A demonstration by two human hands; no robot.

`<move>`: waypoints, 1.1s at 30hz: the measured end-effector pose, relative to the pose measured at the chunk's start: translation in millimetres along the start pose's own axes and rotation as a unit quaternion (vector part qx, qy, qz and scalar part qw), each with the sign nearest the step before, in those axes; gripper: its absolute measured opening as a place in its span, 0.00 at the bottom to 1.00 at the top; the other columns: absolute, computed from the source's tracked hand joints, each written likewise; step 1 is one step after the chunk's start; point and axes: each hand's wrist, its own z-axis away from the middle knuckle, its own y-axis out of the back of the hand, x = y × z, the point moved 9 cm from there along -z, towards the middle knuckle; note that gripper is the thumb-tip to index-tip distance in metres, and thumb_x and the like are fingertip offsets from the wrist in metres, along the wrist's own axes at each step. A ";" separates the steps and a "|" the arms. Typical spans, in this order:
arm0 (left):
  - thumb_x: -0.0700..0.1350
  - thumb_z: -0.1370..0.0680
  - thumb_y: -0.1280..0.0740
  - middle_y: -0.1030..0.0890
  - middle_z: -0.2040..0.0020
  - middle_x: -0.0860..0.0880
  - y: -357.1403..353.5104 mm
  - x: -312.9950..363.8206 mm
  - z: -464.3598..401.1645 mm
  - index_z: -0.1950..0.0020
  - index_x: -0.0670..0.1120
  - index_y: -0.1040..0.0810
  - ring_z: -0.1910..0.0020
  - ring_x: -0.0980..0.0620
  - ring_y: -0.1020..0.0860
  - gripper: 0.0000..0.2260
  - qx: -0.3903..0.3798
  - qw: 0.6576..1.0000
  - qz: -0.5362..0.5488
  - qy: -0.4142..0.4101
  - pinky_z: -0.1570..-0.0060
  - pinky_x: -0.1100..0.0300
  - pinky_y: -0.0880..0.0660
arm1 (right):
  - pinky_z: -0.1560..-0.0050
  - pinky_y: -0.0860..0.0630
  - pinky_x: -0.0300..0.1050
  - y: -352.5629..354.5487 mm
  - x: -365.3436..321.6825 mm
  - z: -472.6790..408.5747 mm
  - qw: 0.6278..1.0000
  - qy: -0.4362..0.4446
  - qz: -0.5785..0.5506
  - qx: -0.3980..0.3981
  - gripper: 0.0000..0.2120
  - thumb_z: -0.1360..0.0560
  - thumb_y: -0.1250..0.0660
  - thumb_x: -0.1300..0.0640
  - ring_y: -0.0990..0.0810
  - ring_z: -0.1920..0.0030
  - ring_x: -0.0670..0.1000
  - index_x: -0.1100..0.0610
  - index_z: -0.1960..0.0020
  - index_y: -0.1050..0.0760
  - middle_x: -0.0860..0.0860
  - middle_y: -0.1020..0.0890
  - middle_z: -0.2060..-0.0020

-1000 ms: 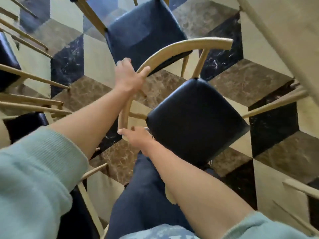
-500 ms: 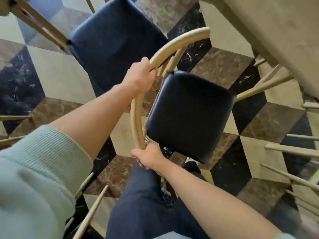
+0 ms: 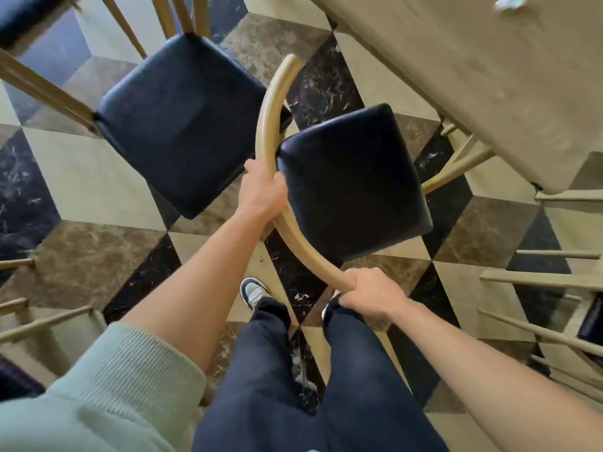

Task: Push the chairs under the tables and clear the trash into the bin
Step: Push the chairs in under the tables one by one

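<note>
Chair (image 3: 354,187): dark padded seat and a curved pale wooden backrest rail (image 3: 270,125), standing on the floor just beside the near edge of the surface, its seat not under it.
Left hand (image 3: 262,192): fingers wrapped around the middle of the rail, holding it firmly.
Right hand (image 3: 370,293): closed around the lower end of the same rail, thumb over the top.
Surface (image 3: 489,86): pale tabletop filling the upper right, one wooden leg visible below its edge.
Trash (image 3: 509,3): a small whitish scrap at the top edge of the surface, blurred and partly cut off.
Second chair (image 3: 182,122): same dark seat, left of the held one, its seat corner passing behind the rail.
Floor (image 3: 91,177): tiles in cream, brown and black marble cube pattern.
Person: dark trousers, one sneaker (image 3: 254,291) showing, pale green sleeves pushed up.
</note>
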 end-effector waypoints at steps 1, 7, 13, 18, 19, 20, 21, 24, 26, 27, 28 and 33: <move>0.48 0.16 0.41 0.23 0.43 0.43 -6.7 -0.4 2.4 0.28 0.43 0.41 0.48 0.44 0.19 0.19 0.007 1.000 0.010 0.019 0.49 0.45 0.17 | 0.54 0.17 0.52 11.0 8.6 -3.2 1.000 0.007 0.023 0.004 0.17 0.38 0.30 0.43 0.18 0.59 0.50 0.45 0.51 0.21 0.46 0.18 0.60; 0.47 0.15 0.42 0.25 0.43 0.41 -33.3 -6.6 23.3 0.29 0.42 0.41 0.50 0.41 0.19 0.18 0.075 0.991 0.040 0.107 0.58 0.44 0.16 | 0.56 0.19 0.49 63.4 50.6 -15.6 0.994 0.069 0.083 0.020 0.11 0.34 0.30 0.46 0.19 0.59 0.52 0.47 0.53 0.23 0.45 0.21 0.62; 0.46 0.18 0.39 0.23 0.40 0.38 -35.6 -3.5 24.7 0.31 0.42 0.35 0.47 0.37 0.19 0.17 0.128 0.982 0.031 0.135 0.53 0.38 0.17 | 0.58 0.21 0.48 71.6 55.7 -23.4 0.984 0.150 0.093 0.008 0.15 0.34 0.31 0.47 0.20 0.59 0.54 0.50 0.49 0.19 0.49 0.19 0.61; 0.44 0.17 0.38 0.24 0.39 0.37 -45.1 -13.0 32.5 0.28 0.43 0.37 0.48 0.38 0.19 0.19 0.138 0.974 0.064 0.169 0.60 0.43 0.18 | 0.56 0.20 0.48 79.1 62.4 -24.2 0.976 0.196 0.088 0.021 0.16 0.31 0.30 0.50 0.18 0.57 0.54 0.54 0.45 0.18 0.50 0.17 0.57; 0.44 0.17 0.38 0.24 0.39 0.37 -45.9 -12.2 33.3 0.29 0.42 0.36 0.49 0.39 0.18 0.19 0.147 0.972 0.070 0.170 0.63 0.46 0.19 | 0.57 0.22 0.47 85.6 65.6 -26.3 0.976 0.197 0.092 0.034 0.16 0.31 0.30 0.50 0.18 0.57 0.54 0.54 0.45 0.18 0.51 0.17 0.57; 0.43 0.18 0.38 0.23 0.40 0.36 -48.8 -9.7 33.5 0.29 0.41 0.36 0.50 0.39 0.18 0.18 0.149 0.971 0.071 0.174 0.65 0.48 0.19 | 0.58 0.24 0.47 93.1 69.6 -27.4 0.975 0.196 0.094 0.043 0.15 0.31 0.30 0.50 0.18 0.57 0.54 0.54 0.45 0.18 0.51 0.18 0.57; 0.43 0.18 0.38 0.23 0.40 0.36 -52.5 -9.1 33.6 0.30 0.41 0.35 0.51 0.39 0.18 0.18 0.148 0.970 0.076 0.177 0.65 0.49 0.19 | 0.59 0.25 0.46 98.9 73.8 -27.1 0.976 0.193 0.092 0.045 0.15 0.31 0.30 0.51 0.20 0.58 0.54 0.54 0.46 0.18 0.50 0.19 0.58; 0.43 0.18 0.37 0.23 0.39 0.36 -63.9 3.4 32.5 0.30 0.41 0.36 0.49 0.38 0.18 0.18 0.147 0.967 0.099 0.181 0.58 0.42 0.17 | 0.59 0.26 0.47 120.4 88.4 -33.1 0.977 0.188 0.091 0.049 0.09 0.31 0.30 0.52 0.23 0.60 0.54 0.52 0.52 0.22 0.49 0.23 0.62; 0.44 0.18 0.37 0.24 0.39 0.36 -74.3 15.6 29.6 0.31 0.41 0.37 0.49 0.38 0.18 0.17 0.137 0.970 0.105 0.172 0.55 0.40 0.16 | 0.59 0.26 0.47 138.9 99.8 -36.1 0.977 0.185 0.092 0.056 0.06 0.31 0.31 0.52 0.23 0.60 0.54 0.49 0.56 0.27 0.48 0.23 0.62; 0.44 0.17 0.37 0.24 0.39 0.37 -81.1 20.3 26.9 0.31 0.42 0.37 0.49 0.39 0.17 0.17 0.128 0.971 0.109 0.168 0.55 0.40 0.16 | 0.58 0.24 0.47 146.4 106.5 -38.8 0.978 0.179 0.091 0.056 0.06 0.31 0.32 0.52 0.22 0.59 0.54 0.48 0.55 0.26 0.48 0.22 0.61; 0.45 0.17 0.38 0.24 0.39 0.39 -88.8 28.2 24.9 0.30 0.44 0.39 0.48 0.40 0.17 0.18 0.118 0.973 0.112 0.163 0.55 0.41 0.16 | 0.55 0.21 0.48 153.5 114.1 -42.1 0.979 0.171 0.089 0.058 0.06 0.31 0.31 0.52 0.20 0.58 0.54 0.49 0.53 0.24 0.48 0.21 0.60; 0.47 0.15 0.38 0.25 0.37 0.42 -146.1 77.5 17.2 0.28 0.50 0.42 0.45 0.43 0.18 0.19 0.045 0.977 0.123 0.168 0.59 0.46 0.15 | 0.56 0.26 0.46 208.1 169.1 -53.4 0.979 0.108 0.097 0.142 0.06 0.29 0.31 0.53 0.23 0.57 0.51 0.48 0.57 0.28 0.48 0.24 0.62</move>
